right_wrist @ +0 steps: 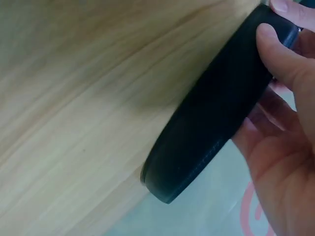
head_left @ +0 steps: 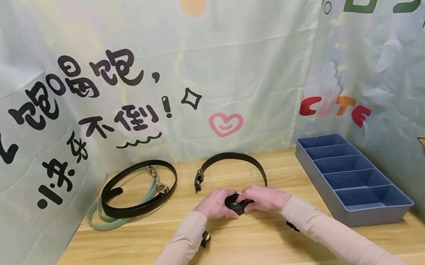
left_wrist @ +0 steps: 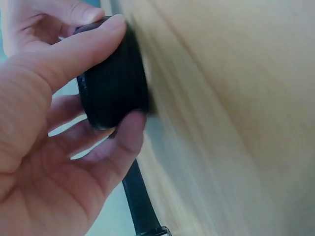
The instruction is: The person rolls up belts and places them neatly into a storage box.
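Note:
A black belt [head_left: 239,155] lies partly rolled up at the middle of the table, its loose part arching behind the hands to a metal buckle [head_left: 199,178]. My left hand [head_left: 217,204] grips the left side of the coil [head_left: 237,210]. In the left wrist view its thumb and fingers wrap round the rolled strap [left_wrist: 115,81]. On the coil's other side my right hand [head_left: 264,197] pinches the strap. The right wrist view shows its thumb on the stitched strap [right_wrist: 206,110], with other fingers behind it.
To the left, another black belt [head_left: 142,210] lies loosely looped over a pale green belt [head_left: 105,225]. A blue-grey box [head_left: 377,217] with several compartments stands on the right. Printed cloth [head_left: 253,78] hangs around the wooden table [head_left: 253,261].

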The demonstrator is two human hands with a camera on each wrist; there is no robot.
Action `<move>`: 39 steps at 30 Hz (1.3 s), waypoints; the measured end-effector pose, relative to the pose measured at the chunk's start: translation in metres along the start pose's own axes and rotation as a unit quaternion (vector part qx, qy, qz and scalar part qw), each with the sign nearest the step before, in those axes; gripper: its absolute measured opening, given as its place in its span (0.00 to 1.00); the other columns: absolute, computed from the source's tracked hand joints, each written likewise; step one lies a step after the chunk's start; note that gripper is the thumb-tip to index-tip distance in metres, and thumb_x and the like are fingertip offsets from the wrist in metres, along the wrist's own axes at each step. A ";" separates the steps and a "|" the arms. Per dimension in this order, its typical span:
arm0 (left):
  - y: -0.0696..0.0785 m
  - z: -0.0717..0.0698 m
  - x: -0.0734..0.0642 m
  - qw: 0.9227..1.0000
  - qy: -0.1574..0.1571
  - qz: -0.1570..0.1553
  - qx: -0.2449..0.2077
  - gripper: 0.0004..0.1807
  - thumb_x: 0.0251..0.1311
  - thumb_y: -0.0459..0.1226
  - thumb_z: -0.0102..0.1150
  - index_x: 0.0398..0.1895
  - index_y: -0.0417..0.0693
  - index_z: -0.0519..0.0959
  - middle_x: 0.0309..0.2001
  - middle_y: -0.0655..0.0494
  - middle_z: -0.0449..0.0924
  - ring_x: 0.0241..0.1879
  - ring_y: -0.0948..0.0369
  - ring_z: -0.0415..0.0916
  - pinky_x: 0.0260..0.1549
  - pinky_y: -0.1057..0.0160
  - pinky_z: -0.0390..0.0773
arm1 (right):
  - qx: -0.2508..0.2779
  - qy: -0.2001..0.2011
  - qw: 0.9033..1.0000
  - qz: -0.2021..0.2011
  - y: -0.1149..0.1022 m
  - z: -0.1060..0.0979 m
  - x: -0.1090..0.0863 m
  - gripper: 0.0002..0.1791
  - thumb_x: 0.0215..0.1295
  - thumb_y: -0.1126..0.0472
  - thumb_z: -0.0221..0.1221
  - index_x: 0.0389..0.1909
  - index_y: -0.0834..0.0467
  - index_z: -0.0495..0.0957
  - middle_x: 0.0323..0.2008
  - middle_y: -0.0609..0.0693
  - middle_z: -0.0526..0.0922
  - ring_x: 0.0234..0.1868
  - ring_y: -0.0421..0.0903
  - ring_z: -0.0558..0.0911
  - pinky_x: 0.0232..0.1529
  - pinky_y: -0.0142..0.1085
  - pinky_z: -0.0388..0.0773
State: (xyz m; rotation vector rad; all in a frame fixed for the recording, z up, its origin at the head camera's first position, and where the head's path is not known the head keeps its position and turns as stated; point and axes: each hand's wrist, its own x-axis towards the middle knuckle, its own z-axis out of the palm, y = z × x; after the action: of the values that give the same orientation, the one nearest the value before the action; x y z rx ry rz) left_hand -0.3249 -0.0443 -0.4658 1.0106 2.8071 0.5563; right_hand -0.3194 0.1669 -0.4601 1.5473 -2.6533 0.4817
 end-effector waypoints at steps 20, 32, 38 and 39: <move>0.009 -0.003 -0.001 1.000 -0.021 0.010 0.005 0.21 0.42 0.47 0.78 0.40 0.55 0.80 0.36 0.64 0.83 0.36 0.68 0.75 0.41 0.69 0.74 | -0.005 -0.007 1.000 -0.011 -0.005 0.002 0.001 0.15 0.52 0.68 0.69 0.43 0.58 0.83 0.39 0.50 0.87 0.39 0.42 0.84 0.43 0.33 0.79; 0.020 -0.001 0.001 0.999 0.015 -0.027 0.037 0.20 0.39 0.51 0.80 0.30 0.55 0.79 0.27 0.63 0.79 0.28 0.66 0.72 0.32 0.68 0.73 | 0.017 -0.005 1.000 0.018 -0.015 0.003 0.006 0.09 0.56 0.68 0.68 0.37 0.55 0.82 0.34 0.48 0.86 0.33 0.43 0.83 0.36 0.28 0.76; 0.013 -0.002 0.001 1.000 0.004 -0.017 0.021 0.20 0.38 0.48 0.80 0.31 0.56 0.78 0.27 0.64 0.78 0.28 0.66 0.72 0.33 0.69 0.73 | 0.017 -0.001 1.000 0.010 -0.008 0.002 0.002 0.19 0.55 0.68 0.68 0.49 0.57 0.81 0.44 0.50 0.86 0.44 0.42 0.83 0.47 0.35 0.78; 0.012 -0.002 0.000 1.000 0.003 -0.019 0.018 0.20 0.38 0.48 0.80 0.31 0.54 0.78 0.27 0.63 0.79 0.28 0.65 0.72 0.33 0.68 0.73 | 0.021 -0.002 1.000 0.010 -0.008 0.002 0.003 0.18 0.55 0.68 0.68 0.48 0.56 0.82 0.43 0.49 0.86 0.43 0.41 0.83 0.47 0.34 0.78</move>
State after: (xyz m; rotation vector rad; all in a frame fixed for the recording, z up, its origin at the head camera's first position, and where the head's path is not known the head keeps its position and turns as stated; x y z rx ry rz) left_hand -0.3183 -0.0359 -0.4590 0.9619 2.8460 0.5068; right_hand -0.3140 0.1599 -0.4598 1.5345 -2.6814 0.5393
